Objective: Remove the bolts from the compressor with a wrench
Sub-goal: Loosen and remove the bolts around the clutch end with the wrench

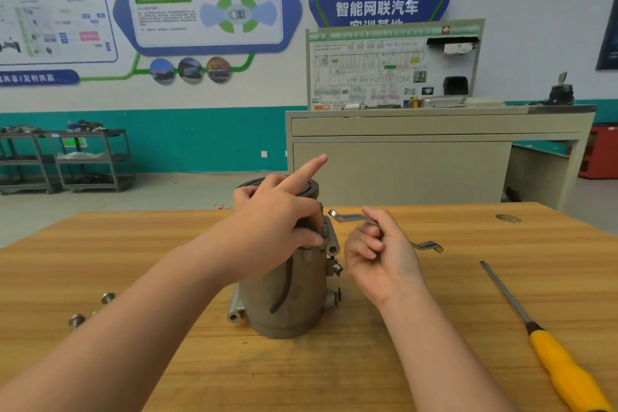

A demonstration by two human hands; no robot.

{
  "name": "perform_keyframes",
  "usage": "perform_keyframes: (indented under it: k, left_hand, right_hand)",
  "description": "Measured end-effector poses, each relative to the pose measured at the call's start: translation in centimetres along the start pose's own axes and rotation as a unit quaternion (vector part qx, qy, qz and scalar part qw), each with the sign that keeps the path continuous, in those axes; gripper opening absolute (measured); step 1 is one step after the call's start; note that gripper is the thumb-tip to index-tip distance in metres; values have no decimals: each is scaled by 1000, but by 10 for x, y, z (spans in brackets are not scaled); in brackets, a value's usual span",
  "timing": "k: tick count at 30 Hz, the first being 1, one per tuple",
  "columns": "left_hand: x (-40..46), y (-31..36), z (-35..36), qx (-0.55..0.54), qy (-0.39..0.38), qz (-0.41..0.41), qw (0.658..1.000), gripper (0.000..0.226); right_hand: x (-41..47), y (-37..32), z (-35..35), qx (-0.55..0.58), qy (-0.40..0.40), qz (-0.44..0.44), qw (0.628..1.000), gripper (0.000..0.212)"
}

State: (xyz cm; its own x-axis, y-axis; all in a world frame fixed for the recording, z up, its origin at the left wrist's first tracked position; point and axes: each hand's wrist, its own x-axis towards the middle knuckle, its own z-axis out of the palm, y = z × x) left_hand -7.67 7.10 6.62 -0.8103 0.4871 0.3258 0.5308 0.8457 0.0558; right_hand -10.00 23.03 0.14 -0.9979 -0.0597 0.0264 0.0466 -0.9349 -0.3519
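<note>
The compressor (284, 284) is stood upright on the wooden worktop (334, 371), so its long side runs up and down, and its round black end is turned to the top. It is a dull grey metal can with small pipe ends and lugs on its sides. The left hand (277, 214) is laid on its top part: a bolt (324, 229) on the right side is pinched by the thumb and bent fingers, while the first finger is pointed straight out. The wrench (384, 227) is held in the right hand (381, 254), with the fingers curled round its middle. It is a shiny bent bar, laid left to right, just beside the compressor. Two loose bolts (90, 309) are seen on the worktop at the left. A yellow-handled screwdriver (548, 348) is laid at the right.
</note>
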Motion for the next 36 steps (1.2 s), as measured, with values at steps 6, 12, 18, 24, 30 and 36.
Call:
perform_keyframes:
  k: [6, 12, 18, 24, 30, 36]
  left_hand:
    - [1, -4, -13, -2, -42, -5, 999, 9]
    - [-3, -6, 3, 6, 32, 9, 999, 11]
    - [-12, -12, 9, -44, 91, 35, 994, 12]
    - [-6, -18, -4, -53, 2, 37, 998, 22]
    - [-9, -11, 1, -53, 63, 16, 996, 9]
    - [-7, -14, -11, -38, -7, 13, 999, 23]
  right_hand:
    - [0, 0, -1, 1, 10, 0, 1000, 31]
    - [0, 0, -1, 4, 5, -5, 1000, 31]
    - [-1, 1, 0, -6, 6, -5, 1000, 30]
    - [2, 1, -3, -7, 8, -8, 1000, 30]
    - [1, 2, -1, -12, 10, -1, 1000, 31]
    - [1, 1, -4, -11, 10, -4, 1000, 31]
